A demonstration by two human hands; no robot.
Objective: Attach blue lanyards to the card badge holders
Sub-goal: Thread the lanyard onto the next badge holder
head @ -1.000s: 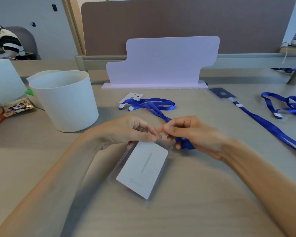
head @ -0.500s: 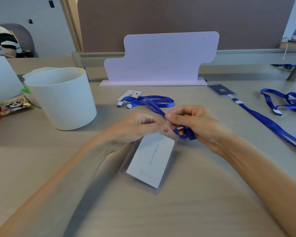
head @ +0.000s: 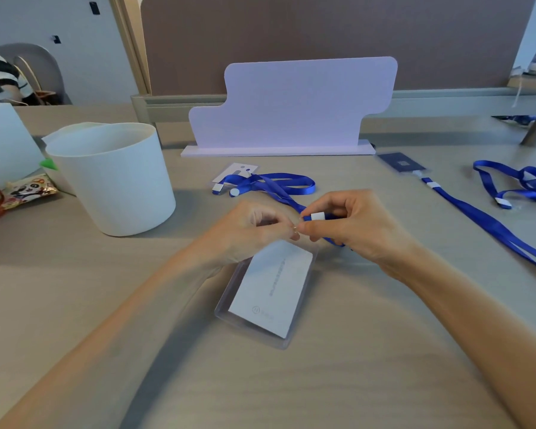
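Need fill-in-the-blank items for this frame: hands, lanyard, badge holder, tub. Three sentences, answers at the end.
1. The right hand pinches the end of a ____ lanyard.
2. Inside the clear badge holder lies a ____ card.
3. The white tub stands on the table, to the ____ of the left hand.

Answers: blue; white; left

- Card (head: 271, 292) in the clear badge holder (head: 254, 329): one line of small print and a round logo, both too blurred to read.
- Snack packet (head: 28, 190): panda picture; lettering illegible.
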